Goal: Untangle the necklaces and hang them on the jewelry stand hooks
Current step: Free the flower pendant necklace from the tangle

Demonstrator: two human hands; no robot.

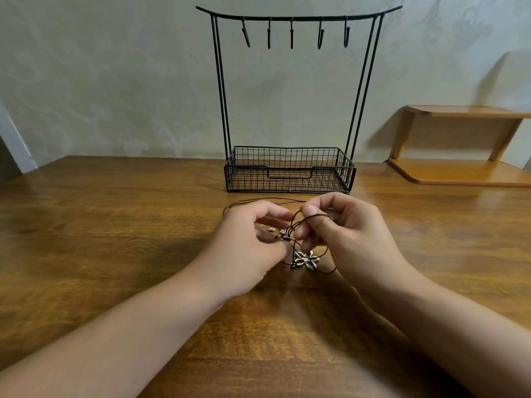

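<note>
Dark cord necklaces (290, 228) lie tangled between my hands on the wooden table (115, 239). A silver flower pendant (307, 259) hangs from the cords just above the table. My left hand (250, 248) pinches the knotted part of the cords near a small silver piece. My right hand (350, 239) pinches a loop of cord between thumb and fingers. One strand arcs away behind my hands toward the left. The black wire jewelry stand (290, 168) stands behind, and its several hooks (291, 33) on the top bar are bare.
The stand's base is a wire basket (344, 173) with nothing visible in it. A small wooden shelf unit (459, 147) sits at the back right against the wall. The table's far edge meets the wall behind the stand.
</note>
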